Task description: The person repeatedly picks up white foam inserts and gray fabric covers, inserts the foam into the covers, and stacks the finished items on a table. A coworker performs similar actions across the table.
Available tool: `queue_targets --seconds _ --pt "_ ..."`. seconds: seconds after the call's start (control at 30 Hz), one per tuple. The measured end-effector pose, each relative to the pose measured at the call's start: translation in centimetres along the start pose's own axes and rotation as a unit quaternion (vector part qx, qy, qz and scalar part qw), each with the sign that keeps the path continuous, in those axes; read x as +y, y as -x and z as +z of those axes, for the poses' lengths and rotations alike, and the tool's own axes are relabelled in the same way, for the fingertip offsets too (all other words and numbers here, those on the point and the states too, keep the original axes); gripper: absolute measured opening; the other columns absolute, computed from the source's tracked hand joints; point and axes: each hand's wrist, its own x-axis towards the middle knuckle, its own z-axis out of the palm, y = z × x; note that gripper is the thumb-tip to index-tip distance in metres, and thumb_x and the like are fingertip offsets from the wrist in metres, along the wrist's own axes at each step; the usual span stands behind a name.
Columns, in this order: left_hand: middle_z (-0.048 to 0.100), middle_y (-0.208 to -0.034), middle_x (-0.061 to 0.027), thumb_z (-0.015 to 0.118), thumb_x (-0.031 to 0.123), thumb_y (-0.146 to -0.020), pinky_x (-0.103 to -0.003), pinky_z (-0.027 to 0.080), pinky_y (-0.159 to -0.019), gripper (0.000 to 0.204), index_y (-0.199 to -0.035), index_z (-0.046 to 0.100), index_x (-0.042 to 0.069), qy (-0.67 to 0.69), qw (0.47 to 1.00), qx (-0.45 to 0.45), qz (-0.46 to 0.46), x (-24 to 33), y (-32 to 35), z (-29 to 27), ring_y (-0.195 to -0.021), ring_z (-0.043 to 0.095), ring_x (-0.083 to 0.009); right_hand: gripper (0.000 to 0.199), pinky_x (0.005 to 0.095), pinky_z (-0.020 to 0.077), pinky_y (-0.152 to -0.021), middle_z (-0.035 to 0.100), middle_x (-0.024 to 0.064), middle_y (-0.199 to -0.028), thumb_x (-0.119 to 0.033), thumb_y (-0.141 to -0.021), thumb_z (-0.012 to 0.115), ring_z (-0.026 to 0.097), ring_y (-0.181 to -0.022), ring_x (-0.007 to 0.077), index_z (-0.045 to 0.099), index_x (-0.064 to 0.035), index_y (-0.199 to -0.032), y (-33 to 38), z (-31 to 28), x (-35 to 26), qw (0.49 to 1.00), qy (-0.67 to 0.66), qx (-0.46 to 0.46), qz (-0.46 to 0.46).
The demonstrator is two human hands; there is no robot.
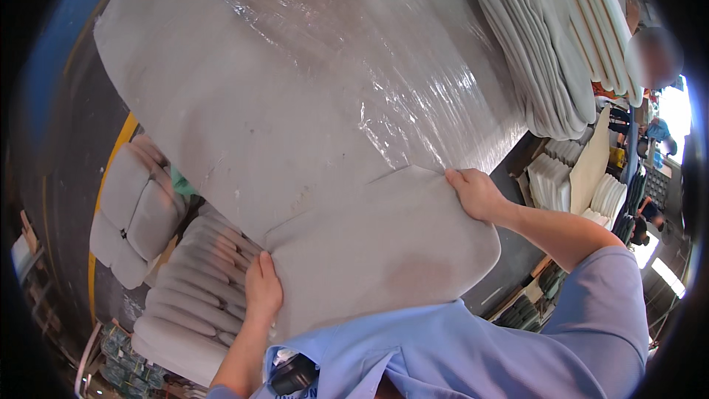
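Observation:
A light grey, fabric-like panel [384, 251] with rounded corners lies in front of my body. My left hand [264, 288] is closed on its left edge, thumb on top. At its far right corner my right hand [476, 193] grips the edge, also with the thumb on top. The fingers of both hands are mostly hidden beneath the panel. A faint reddish patch shows on its near right part. Beyond and below the panel spreads a large pale grey surface [214, 96], and shiny clear plastic film [413, 96] covers its right part.
Grey cushion-like pieces [196, 281] are stacked at the lower left, with more grey padded pieces [136, 207] behind them. A pile of long grey pieces [532, 37] stands at the upper right. White stacked pieces [550, 181] and several people are farther right. A yellow line [111, 170] marks the floor.

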Motion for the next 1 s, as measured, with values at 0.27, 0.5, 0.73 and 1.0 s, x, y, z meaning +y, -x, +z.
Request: queue_targets --seconds 0.27,0.5,0.73,1.0 --pt "0.069 -0.115 -0.0331 0.036 0.038 -0.113 -0.050 0.047 -0.099 0.057 -0.115 0.066 -0.010 0.038 0.997 0.041 0.056 -2.5 -0.9 1.4 -0.114 0.063 -0.0492 0.063 0.0481 0.0486 -0.105 0.071 0.0318 -0.121 -0.050 -0.109 0.044 0.066 -0.120 0.0463 0.074 0.0048 -0.118 -0.1 1.7 1.8 0.998 -0.034 0.045 -0.041" --pt "0.070 -0.121 -0.0296 0.035 0.042 -0.113 -0.049 0.046 -0.103 0.058 -0.115 0.068 -0.006 0.131 0.985 0.091 0.065 -2.7 0.7 2.3 -0.118 0.063 -0.0463 0.064 0.0482 0.0474 -0.105 0.071 0.0322 -0.120 -0.051 -0.110 0.043 0.065 -0.120 0.0474 0.073 0.0053 -0.119 1.4 3.8 3.3 0.980 -0.084 0.137 -0.118" --pt "0.069 -0.116 -0.0249 0.027 0.056 -0.113 -0.051 0.045 -0.101 0.069 -0.116 0.063 -0.003 0.176 0.958 0.203 0.100 -4.3 0.8 4.3 -0.116 0.062 -0.0452 0.063 0.0499 0.0468 -0.104 0.069 0.0344 -0.118 -0.050 -0.110 0.041 0.063 -0.120 0.0496 0.072 0.0047 -0.120 2.0 5.5 4.2 0.954 -0.088 0.232 -0.169" --pt "0.069 -0.112 -0.0239 0.023 0.059 -0.112 -0.052 0.046 -0.098 0.071 -0.115 0.061 -0.001 0.152 0.939 0.291 0.098 -3.7 3.1 4.5 -0.111 0.062 -0.0472 0.063 0.0505 0.0488 -0.101 0.070 0.0343 -0.115 -0.051 -0.109 0.044 0.066 -0.117 0.0491 0.073 0.0034 -0.119 1.5 6.7 6.7 0.920 -0.160 0.263 -0.243"
